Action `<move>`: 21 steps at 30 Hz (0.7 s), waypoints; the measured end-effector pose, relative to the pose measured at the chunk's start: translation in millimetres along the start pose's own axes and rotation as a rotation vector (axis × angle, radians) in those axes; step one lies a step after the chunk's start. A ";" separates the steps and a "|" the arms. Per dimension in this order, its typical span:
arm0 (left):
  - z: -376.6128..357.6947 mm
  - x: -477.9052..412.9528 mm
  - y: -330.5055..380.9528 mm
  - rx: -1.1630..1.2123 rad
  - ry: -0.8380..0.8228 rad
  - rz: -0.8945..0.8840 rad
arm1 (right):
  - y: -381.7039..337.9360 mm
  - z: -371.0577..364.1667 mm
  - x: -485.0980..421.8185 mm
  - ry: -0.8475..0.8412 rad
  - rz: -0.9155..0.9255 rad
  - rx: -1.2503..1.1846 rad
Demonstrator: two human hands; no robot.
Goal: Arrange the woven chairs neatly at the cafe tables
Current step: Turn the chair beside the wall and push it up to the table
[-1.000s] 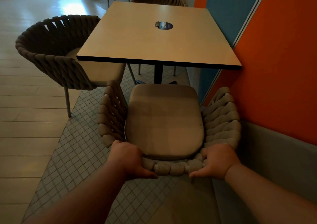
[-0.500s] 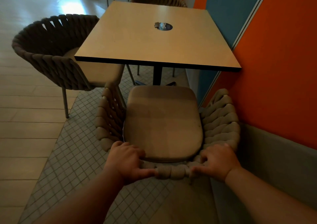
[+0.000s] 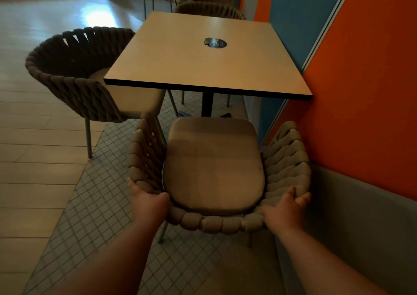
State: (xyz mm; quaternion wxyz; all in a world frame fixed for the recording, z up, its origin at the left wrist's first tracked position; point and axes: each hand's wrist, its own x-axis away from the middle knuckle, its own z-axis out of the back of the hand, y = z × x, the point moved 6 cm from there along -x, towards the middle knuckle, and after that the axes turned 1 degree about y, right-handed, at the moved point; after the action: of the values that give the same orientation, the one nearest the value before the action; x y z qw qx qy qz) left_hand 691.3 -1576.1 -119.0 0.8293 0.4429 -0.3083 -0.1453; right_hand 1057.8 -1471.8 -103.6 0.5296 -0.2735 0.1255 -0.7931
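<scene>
A woven chair (image 3: 216,223) with a tan seat cushion (image 3: 214,166) stands right in front of me, facing the square cafe table (image 3: 203,69). Its seat front lies just short of the table's near edge. My left hand (image 3: 146,201) touches the left rear corner of the chair's rim, fingers straight along the outside. At the right rear corner my right hand (image 3: 291,201) rests with spread, straight fingers. A second, darker woven chair (image 3: 74,78) sits at the table's left side, its seat partly under the top.
An orange and blue wall (image 3: 361,91) runs close along the right of chair and table. Another woven chair (image 3: 209,10) stands behind the table, more further back. A round sticker (image 3: 216,43) lies on the tabletop. Tiled floor (image 3: 90,204) lies to the left.
Both hands have let go of the middle of the chair's back rim and slid outward to its rear corners, with fingers now straight. The chair sits slightly closer to the table.
</scene>
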 end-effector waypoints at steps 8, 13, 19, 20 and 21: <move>49.4 21.6 33.3 -0.734 -0.208 -0.308 | -2.8 47.3 33.7 -0.282 0.071 -0.046; 90.1 85.2 70.2 -1.071 -0.282 -0.633 | -27.8 90.9 105.4 -0.231 0.286 0.432; 125.1 150.2 109.4 -1.220 -0.398 -0.677 | -55.9 144.2 163.6 -0.178 0.435 0.492; 128.6 155.4 115.6 -1.232 -0.413 -0.689 | -60.8 150.3 167.6 -0.181 0.441 0.491; 131.6 163.7 118.9 -1.247 -0.428 -0.711 | -59.5 157.0 176.1 -0.180 0.441 0.494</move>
State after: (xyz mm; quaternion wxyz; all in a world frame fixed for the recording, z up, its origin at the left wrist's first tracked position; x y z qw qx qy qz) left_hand 728.9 -1677.9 96.5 0.7515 -0.0740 -0.1615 -0.6354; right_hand 1049.8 -1593.3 107.1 0.7474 -0.1722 -0.0618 -0.6387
